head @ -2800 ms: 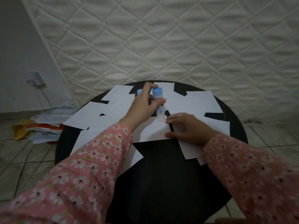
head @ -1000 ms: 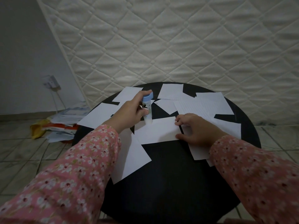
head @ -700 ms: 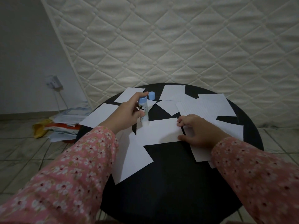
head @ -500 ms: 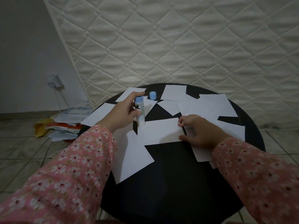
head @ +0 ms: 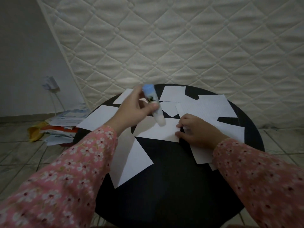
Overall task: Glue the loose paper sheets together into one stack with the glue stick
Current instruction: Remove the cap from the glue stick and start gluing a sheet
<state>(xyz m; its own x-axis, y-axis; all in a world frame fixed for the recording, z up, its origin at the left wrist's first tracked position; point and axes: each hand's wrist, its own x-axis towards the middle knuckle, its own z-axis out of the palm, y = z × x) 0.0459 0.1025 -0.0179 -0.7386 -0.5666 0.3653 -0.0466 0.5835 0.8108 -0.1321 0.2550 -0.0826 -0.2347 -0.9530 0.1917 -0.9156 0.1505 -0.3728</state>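
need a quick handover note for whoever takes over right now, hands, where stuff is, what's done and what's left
Left hand: grips the glue stick, uncapped, tilted, white tip down at the far edge of the middle sheet.
Right hand: fingers curled on the right edge of that sheet, pinning it to the round black table.
Other paper sheets lie loose and scattered over the table, some overlapping.
The cap does not show.
Done: stick opened, one sheet held ready.
Left: glue that sheet, press another on top, repeat until all sheets form one stack. No glued stack shows yet.
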